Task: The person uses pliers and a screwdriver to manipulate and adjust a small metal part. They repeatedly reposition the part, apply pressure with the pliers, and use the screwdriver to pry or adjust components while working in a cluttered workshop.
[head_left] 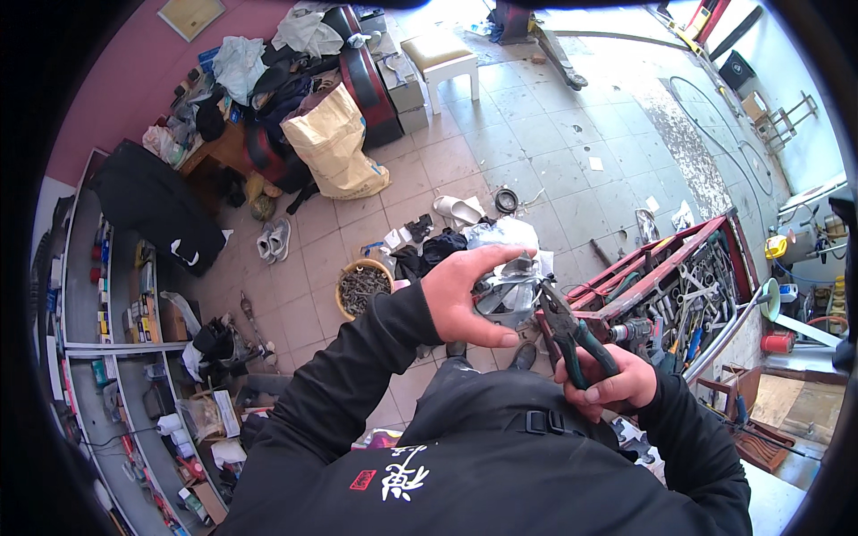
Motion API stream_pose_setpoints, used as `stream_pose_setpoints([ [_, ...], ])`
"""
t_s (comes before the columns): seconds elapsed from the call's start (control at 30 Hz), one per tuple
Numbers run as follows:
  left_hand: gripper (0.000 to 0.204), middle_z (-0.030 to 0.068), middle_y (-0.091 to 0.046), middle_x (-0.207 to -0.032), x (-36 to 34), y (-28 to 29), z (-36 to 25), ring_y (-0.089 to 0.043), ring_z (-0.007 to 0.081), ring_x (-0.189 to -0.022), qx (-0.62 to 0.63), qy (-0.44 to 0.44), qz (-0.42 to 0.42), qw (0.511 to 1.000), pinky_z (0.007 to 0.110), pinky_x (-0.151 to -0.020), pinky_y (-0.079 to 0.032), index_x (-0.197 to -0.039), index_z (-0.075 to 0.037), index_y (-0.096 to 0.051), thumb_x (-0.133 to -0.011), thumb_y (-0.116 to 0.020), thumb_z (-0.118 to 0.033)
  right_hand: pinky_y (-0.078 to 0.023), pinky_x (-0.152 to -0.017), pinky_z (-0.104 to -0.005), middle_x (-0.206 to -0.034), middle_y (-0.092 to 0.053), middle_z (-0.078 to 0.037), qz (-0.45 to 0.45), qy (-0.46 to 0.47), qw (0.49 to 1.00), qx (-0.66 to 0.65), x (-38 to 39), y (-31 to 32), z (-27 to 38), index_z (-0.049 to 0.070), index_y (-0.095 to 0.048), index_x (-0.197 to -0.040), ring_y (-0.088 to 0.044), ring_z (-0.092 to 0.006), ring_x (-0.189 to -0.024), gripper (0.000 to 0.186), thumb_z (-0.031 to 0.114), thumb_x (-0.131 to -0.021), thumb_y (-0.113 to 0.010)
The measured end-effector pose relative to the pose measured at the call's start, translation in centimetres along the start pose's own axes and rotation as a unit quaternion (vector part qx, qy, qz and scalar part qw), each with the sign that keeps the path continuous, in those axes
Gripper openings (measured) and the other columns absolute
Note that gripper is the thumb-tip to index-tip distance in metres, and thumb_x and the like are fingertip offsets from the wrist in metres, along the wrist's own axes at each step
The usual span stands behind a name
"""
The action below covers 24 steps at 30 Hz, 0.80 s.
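Note:
My left hand (460, 299) curves around a silvery metal part (511, 295), with its forefinger along the far side and its thumb along the near side. The other fingers are hidden, and the part's exact kind does not show. Closed around the dark green handles of a pair of pliers (572, 338) is my right hand (618, 382). The pliers' jaws point up and to the left, and their tips lie right beside the metal part; whether they grip it I cannot tell.
An open red tool chest (581, 302) full of wrenches and other tools stands at my right. Left of the metal part is a round tub (342, 308) of small metal pieces. White shoes (460, 209) lie farther ahead, and grey shelves (121, 347) line the left.

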<state>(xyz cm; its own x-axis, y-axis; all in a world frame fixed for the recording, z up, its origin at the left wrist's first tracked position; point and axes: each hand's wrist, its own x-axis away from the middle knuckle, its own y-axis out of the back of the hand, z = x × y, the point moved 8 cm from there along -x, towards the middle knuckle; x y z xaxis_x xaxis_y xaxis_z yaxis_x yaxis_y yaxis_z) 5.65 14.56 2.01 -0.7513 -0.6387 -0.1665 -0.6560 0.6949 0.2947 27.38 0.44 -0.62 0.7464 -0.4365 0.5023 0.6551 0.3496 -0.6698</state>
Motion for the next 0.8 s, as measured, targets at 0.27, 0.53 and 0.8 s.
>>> stream_pose_setpoints([
  [0.27,0.099,0.0236,-0.071,-0.143,0.9,0.1,-1.8,-0.069,0.0336,-0.134,-0.058,-0.032,-0.035,0.997,0.041,-0.119,-0.05,-0.155,0.006,-0.058,-0.073,-0.097,-0.033,-0.055,-0.072,-0.0317,-0.097,-0.068,-0.006,-0.088,0.01,0.985,0.149,0.9,-0.9,0.4,-0.002,-0.061,-0.136,-0.064,-0.0146,-0.079,0.044,0.001,-0.093,-0.071],
  [0.53,0.095,0.0154,-0.072,-0.142,1.7,-0.9,-0.5,-0.068,0.0214,-0.128,0.079,-0.012,-0.032,0.996,0.037,-0.117,-0.05,-0.157,0.006,-0.058,-0.079,-0.095,-0.033,-0.054,-0.074,-0.0314,-0.098,-0.067,-0.004,-0.091,-0.001,0.982,0.167,1.3,-1.5,0.2,0.001,-0.062,-0.133,-0.063,-0.0137,-0.079,0.041,0.004,-0.094,-0.072],
  [0.8,0.1,0.0098,-0.073,-0.138,3.3,-1.2,0.3,-0.066,0.0174,-0.124,0.071,0.037,-0.061,0.995,0.035,-0.115,-0.05,-0.161,0.004,-0.054,-0.079,-0.095,-0.034,-0.052,-0.086,-0.0342,-0.096,-0.061,-0.001,-0.126,0.027,0.914,0.385,1.6,-1.0,0.3,0.005,-0.062,-0.132,-0.058,-0.0138,-0.09,0.042,0.004,-0.092,-0.073],
])
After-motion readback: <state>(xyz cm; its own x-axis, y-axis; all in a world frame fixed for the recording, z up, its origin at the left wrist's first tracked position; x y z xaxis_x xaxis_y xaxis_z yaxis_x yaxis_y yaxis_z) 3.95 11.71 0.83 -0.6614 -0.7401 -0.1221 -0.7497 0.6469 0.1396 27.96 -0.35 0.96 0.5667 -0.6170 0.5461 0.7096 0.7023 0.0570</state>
